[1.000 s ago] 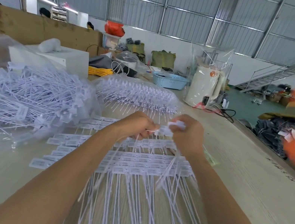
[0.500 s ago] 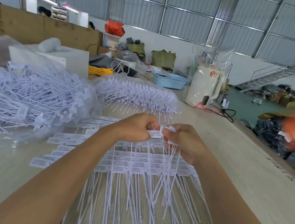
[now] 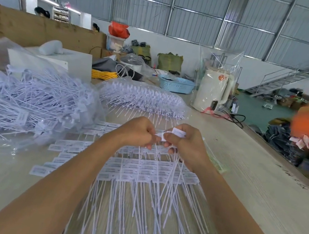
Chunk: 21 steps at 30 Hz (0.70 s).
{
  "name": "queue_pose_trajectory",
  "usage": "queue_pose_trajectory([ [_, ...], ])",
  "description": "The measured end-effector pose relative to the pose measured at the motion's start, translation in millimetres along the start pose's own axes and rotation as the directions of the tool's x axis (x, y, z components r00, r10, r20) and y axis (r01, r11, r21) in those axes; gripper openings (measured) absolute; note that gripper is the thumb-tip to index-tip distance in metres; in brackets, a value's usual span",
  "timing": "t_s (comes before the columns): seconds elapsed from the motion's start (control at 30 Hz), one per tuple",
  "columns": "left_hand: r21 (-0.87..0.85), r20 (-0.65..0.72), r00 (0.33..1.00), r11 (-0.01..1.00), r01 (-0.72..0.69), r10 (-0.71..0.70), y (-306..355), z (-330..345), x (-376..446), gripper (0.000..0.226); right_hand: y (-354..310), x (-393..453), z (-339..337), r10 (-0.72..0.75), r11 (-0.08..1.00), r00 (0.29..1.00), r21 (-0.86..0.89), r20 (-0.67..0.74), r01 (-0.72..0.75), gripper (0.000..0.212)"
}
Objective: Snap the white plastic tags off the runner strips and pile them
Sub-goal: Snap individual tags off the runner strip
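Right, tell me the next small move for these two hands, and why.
Probably bend and snap: the left hand and right hand both pinch the same strip of white tags, raised above the rows of tags on the table, tails hanging down. A short twist apart should free one tag, which would then go on the loose pile at the left.

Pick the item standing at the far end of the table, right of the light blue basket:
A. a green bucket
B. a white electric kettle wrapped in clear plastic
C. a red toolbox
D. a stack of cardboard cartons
B: a white electric kettle in a clear plastic bag stands just right of the light blue basket, its black cord lying on the table.
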State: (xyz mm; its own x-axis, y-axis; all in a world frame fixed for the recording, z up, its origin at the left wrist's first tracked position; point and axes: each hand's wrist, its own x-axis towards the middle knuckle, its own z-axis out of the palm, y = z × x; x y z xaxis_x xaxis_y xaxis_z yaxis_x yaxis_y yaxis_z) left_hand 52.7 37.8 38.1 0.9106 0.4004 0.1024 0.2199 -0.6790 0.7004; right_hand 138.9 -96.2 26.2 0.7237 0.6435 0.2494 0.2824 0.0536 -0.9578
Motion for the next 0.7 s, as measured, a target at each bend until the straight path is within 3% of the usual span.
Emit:
queue_pose_trajectory([
  [0.37,-0.244,-0.023,0.997,0.968,0.060,-0.067,7,-2,-2,0.020,-8,-6,-4,-0.134,0.986,0.989,-0.090,0.055,0.139,0.023],
  [0.47,-0.351,0.112,0.979,0.915,0.198,-0.169,7,-7,-3,0.020,-6,-5,-2,-0.186,0.976,0.981,-0.106,0.058,0.192,0.025],
  [0.57,-0.526,0.307,0.929,0.776,0.348,-0.208,5,-11,-6,0.023,-5,-4,-4,-0.233,0.968,0.972,-0.089,0.042,0.236,0.025],
  [0.7,-0.449,0.226,0.951,0.844,0.294,-0.211,10,-6,-3,0.021,-1,-1,-1,-0.200,0.979,0.980,-0.048,-0.020,0.199,0.021],
])
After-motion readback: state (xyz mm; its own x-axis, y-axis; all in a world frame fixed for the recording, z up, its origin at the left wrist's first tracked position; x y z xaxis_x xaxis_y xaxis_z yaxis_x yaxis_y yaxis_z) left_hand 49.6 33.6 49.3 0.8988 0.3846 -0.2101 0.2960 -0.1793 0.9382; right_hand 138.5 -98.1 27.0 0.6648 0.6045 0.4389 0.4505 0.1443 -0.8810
